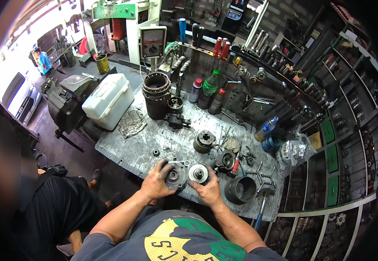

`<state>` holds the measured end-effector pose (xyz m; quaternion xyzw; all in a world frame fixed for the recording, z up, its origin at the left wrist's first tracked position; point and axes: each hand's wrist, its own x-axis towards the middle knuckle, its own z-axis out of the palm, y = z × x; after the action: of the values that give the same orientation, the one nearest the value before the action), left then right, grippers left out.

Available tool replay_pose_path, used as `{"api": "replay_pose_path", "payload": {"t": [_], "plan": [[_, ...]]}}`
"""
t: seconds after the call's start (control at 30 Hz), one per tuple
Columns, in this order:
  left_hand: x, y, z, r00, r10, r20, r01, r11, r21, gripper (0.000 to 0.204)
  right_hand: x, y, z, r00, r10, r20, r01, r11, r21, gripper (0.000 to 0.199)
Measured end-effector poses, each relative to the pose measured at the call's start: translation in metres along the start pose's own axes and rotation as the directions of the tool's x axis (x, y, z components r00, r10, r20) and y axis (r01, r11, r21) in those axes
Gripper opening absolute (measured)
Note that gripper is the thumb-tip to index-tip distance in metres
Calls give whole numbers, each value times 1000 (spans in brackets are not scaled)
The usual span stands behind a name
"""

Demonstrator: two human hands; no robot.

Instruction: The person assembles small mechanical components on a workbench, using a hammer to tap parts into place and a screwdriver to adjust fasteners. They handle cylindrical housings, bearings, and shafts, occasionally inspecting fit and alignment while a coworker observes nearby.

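Close to my body, at the bench's front edge, my left hand (155, 182) grips a round grey metal end cover (178, 175) by its rim; its hollow side with a central bore faces up. Just right of it, my right hand (210, 189) is closed around a bright metal disc with a short central shaft (197, 173). The two parts are side by side with a narrow gap. Beyond them on the bench lie a small gear (156, 152) and a dark cylindrical part with a slotted top (204, 142). A dark open ring housing (240, 190) stands right of my right hand.
On the metal-topped bench (119, 148) are a white plastic box (108, 101), a large black cylinder (156, 96), several bottles, a red-handled screwdriver (234, 166), a hammer (264, 204) and a plastic-wrapped part (296, 150). A person in dark clothes (58, 209) sits at the left.
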<state>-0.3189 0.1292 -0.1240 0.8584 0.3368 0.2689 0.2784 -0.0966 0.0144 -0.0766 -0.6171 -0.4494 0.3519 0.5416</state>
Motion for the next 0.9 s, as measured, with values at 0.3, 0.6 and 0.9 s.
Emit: {"api": "replay_pose_path", "payload": {"t": [0.3,0.6,0.9], "plan": [[2,30,-5,987,-150,57,152,988,-32,99,7,-27,29,937,204,285,-350,597,722,57],[-8,57,-37,973,-104,-208,-13,871,-491,91,13,-49,35,816,155,557,-570,375,731,44],[0,80,-60,922,-182,-340,35,917,-396,65,5,-49,42,760,163,630,-623,461,632,62]]}}
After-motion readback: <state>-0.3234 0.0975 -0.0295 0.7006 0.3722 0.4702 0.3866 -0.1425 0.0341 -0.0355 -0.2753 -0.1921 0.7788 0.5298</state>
